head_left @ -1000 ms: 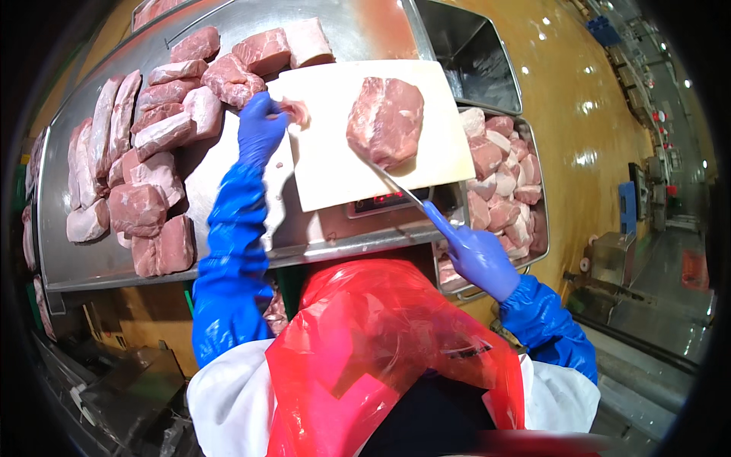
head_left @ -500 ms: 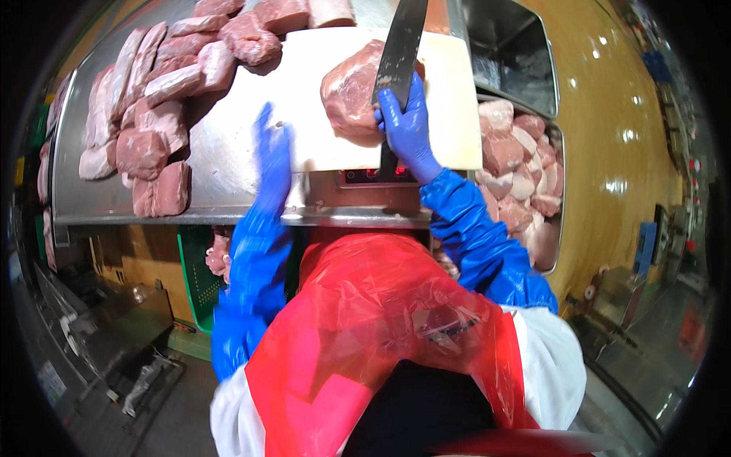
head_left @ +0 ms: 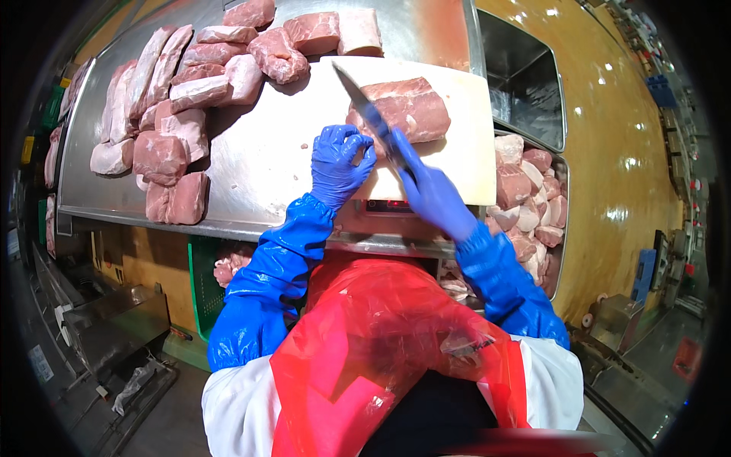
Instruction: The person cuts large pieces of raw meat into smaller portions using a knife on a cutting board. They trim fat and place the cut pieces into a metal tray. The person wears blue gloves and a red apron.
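Observation:
My right hand (head_left: 432,192), in a blue glove, is closed round the knife, whose long blade (head_left: 355,95) points up and left over the near left part of a boneless pink meat block (head_left: 415,112). The block lies on a cream cutting board (head_left: 472,171). My left hand (head_left: 340,164), also gloved, has its fingers curled at the near left end of the block; whether they grip anything is hidden. Beneath the board's front edge shows a red digital display (head_left: 388,205).
Raw meat pieces (head_left: 160,160) crowd the left of the steel table (head_left: 80,194). At the right are a steel bin (head_left: 518,84) and a tub of meat chunks (head_left: 525,213). A green crate (head_left: 205,282) with meat is below the table.
The meat block has been turned to lie more crosswise. The knife now slants up-left over it. My left hand has moved right to the block and curled, after being open half a second ago.

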`<state>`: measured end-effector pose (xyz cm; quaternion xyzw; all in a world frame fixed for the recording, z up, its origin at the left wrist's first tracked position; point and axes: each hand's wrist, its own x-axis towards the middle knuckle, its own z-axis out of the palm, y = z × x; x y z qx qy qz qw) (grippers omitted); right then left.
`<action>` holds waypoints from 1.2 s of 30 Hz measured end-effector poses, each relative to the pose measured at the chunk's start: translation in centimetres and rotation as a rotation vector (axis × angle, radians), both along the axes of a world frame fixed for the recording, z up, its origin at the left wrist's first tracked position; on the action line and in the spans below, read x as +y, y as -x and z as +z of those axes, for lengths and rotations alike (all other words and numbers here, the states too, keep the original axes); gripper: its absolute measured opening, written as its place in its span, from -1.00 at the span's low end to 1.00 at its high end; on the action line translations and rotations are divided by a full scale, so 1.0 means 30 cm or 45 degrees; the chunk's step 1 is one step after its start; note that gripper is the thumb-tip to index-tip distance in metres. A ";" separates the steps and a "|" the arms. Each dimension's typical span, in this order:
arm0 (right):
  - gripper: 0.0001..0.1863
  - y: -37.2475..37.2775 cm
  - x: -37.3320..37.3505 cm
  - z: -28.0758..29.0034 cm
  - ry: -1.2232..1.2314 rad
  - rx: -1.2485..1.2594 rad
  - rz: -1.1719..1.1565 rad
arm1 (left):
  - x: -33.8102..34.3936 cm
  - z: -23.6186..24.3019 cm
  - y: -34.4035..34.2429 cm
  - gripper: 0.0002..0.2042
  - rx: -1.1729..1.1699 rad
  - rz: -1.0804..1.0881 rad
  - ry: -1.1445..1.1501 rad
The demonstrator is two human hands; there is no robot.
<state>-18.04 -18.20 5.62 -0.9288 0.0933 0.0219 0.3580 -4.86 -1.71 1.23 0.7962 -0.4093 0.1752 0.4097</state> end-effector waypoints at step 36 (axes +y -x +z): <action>-0.17 -0.029 0.180 0.188 0.126 -0.101 -0.152 | 0.146 -0.032 -0.277 -0.78 0.458 -0.408 -0.110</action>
